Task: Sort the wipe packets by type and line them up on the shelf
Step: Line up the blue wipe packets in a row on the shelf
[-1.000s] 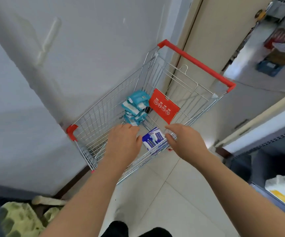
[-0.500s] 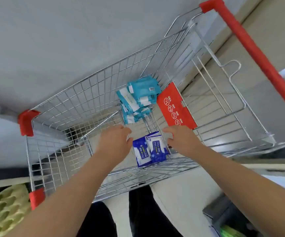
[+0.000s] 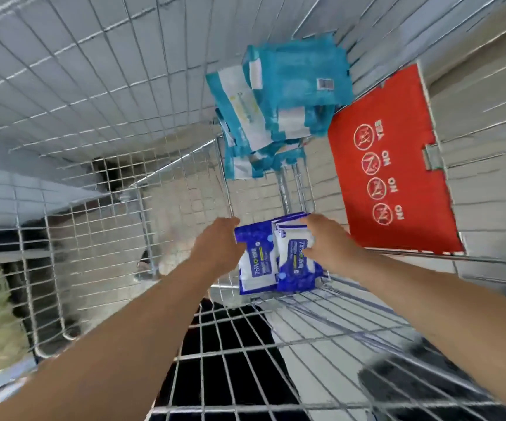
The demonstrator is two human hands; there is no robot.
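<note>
Two or three dark blue wipe packets lie stacked on the wire floor of a shopping cart, near its front. My left hand touches their left edge with its fingers reaching in. My right hand lies over the right packet, its thumb on the packet's face and its fingers curled over the top edge. A loose heap of several teal wipe packets leans in the cart's far corner, apart from both hands.
The cart's red child-seat flap with warning symbols stands at the right, close to my right hand. Wire walls enclose the cart on all sides. A grey wall lies behind it. Pale floor tiles show through the mesh.
I have leaned much closer over the cart. Both hands have moved inward from beside the dark blue packets to touch them, the right hand closing over the right packet.
</note>
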